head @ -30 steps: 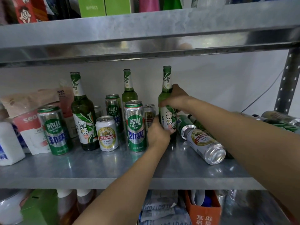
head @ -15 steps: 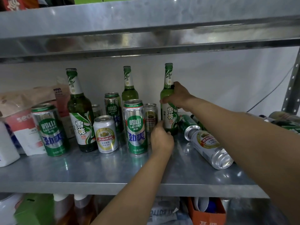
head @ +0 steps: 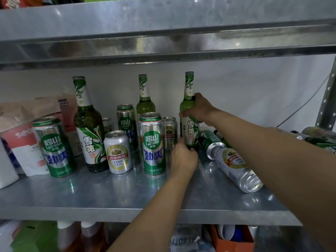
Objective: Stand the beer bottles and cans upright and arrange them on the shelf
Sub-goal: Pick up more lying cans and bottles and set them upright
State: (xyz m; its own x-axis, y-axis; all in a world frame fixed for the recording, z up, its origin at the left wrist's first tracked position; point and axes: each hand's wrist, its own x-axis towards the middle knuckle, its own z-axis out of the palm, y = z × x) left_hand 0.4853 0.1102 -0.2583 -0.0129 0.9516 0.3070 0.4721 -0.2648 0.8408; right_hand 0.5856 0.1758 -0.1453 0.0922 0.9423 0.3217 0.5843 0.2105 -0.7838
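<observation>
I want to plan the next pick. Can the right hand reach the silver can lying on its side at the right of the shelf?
Probably yes. The lying silver can sits just below the right hand's forearm with bare shelf in front, but that hand must first release the green bottle.

Upright green glass beer bottles: three, namely the left bottle (head: pixel 88 128), the rear middle bottle (head: pixel 145 100) and the right bottle (head: pixel 189 113).

Upright cans: six. Three are tall green-and-silver cans (head: pixel 52 146) (head: pixel 126 122) (head: pixel 152 142). One is a short white-and-gold can (head: pixel 118 151). One is a slim can (head: pixel 169 132) behind the front row. One is a can (head: pixel 107 124) mostly hidden behind the left bottle (label not legible).

Cans lying on their sides: two, one green (head: pixel 211 142) and one white-and-gold (head: pixel 238 169).

Further containers lie at the far right edge (head: pixel 320 138) (count cannot be determined).

Hands in view: two.
</observation>
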